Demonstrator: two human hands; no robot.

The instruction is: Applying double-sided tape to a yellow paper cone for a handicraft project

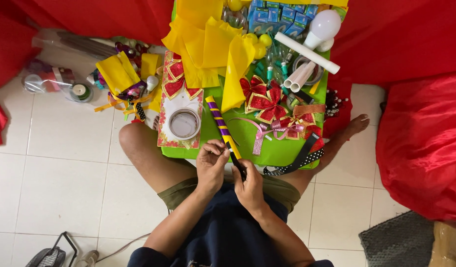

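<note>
Sitting cross-legged on the tiled floor, a person works at the near edge of a low green table (248, 141), both hands closed around one long stick (222, 126) wound in purple and yellow ribbon. The left hand (211, 165) pinches the stick with curled fingers, and the right hand (248, 187) is folded tight over its dark lower end, which juts off the near edge toward the lap. The wrap could slacken and unwind if either grip eases, since only finger pressure seems to hold it; the upper end also lies close to the roll of clear tape (184, 123) on its floral card and could nudge it. Counted: one wrapped stick, one tape roll, three white tubes (305, 62) near the far right corner, one white bulb (323, 27) beyond them, and roughly four red glitter bows (264, 101) across the middle, though overlaps make that count uncertain. Yellow fabric (208, 47) drapes over the far edge.
</note>
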